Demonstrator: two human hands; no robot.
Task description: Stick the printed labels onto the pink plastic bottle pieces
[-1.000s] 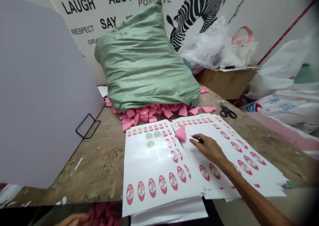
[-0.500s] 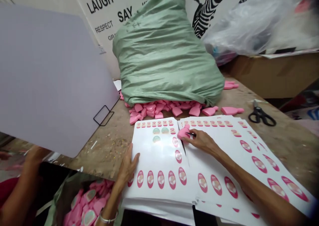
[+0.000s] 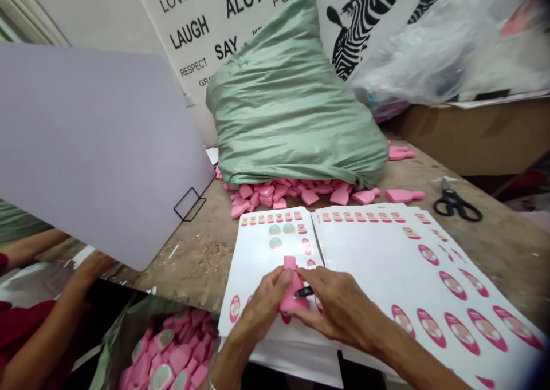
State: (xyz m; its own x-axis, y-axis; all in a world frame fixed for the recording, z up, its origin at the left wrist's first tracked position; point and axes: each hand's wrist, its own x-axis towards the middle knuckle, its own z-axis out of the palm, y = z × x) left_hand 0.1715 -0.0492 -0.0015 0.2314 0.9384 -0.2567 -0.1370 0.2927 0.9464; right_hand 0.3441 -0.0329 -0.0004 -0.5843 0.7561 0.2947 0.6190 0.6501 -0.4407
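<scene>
Over the left sticker sheet (image 3: 247, 264), a pink bottle-shaped piece (image 3: 292, 304) stands neck up between my two hands. My left hand (image 3: 264, 304) grips it from the left, with the thumb along its side. My right hand (image 3: 339, 301) is closed at its right side and holds a slim black tool (image 3: 304, 292) whose tip lies across the front of the piece. Whether the tool is tweezers or a blade, I cannot tell. The right sticker sheet (image 3: 365, 258), printed with pink oval labels, lies under my right forearm. My hands cover part of the left sheet's labels.
A green sack (image 3: 296, 121) stands at the back, with many pink pieces (image 3: 266, 192) before it. Black scissors (image 3: 456, 202) lie at right. Below the table edge, a bag holds labelled pink pieces (image 3: 180, 355). A pale board (image 3: 94, 149) partly hides another person's arm (image 3: 64, 298).
My right hand has brought the pink piece and black tool down and left over the left sheet. My left hand has left the sheet's edge and taken hold of the piece.
</scene>
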